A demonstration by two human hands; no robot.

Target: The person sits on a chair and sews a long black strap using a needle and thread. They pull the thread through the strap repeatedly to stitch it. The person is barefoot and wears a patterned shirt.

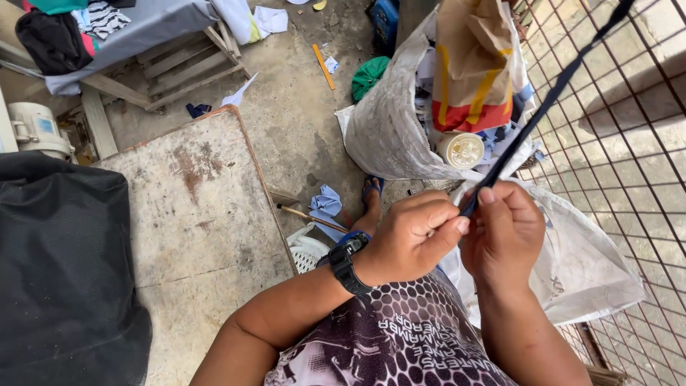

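**Both hands on strap, tight quarters**

Worn counter [193,207] left, wire fence [629,107] right, white sack [389,129] ahead; little open floor. Your left hand [411,239] and right hand [504,236] both pinch the dark strap [543,107] running up-right.

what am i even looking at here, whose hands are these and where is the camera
There is one picture, taken by a camera worn on a person's head, looking down. The two bare hands are that person's own. The left hand, with a black watch on its wrist, and the right hand pinch a dark strap that runs up to the right. Below lie a worn board, a concrete floor with cloth scraps, and white sacks stuffed with fabric beside a wire fence.
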